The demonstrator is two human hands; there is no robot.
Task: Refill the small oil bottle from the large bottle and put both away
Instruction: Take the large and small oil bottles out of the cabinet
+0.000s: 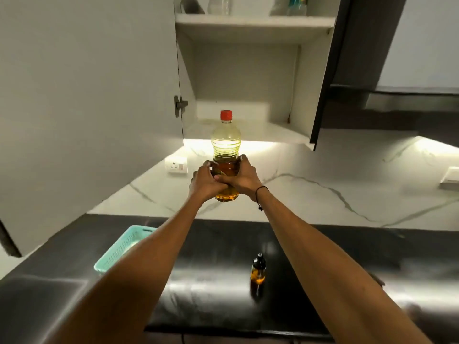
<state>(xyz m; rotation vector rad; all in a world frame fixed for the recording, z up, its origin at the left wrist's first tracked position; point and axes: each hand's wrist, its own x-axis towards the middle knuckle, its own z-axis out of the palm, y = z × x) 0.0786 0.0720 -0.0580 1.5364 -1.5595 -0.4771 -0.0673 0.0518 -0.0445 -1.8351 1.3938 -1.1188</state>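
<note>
The large oil bottle (226,140), clear plastic with yellow oil and a red cap, is held upright in the air in front of the open wall cabinet. My left hand (205,182) and my right hand (244,178) both wrap its lower half, with fingers overlapping. Its base hangs above the counter, below the level of the cabinet's bottom shelf (273,131). The small oil bottle (258,270), dark amber with a black cap, stands upright on the black counter (323,256) between my forearms, nearer the right one.
A teal plastic basket (124,247) lies on the counter at the left, partly under my left forearm. The cabinet door (87,95) stands open on the left. The upper shelf (253,22) holds a few containers. Wall sockets (176,164) sit on the marble backsplash.
</note>
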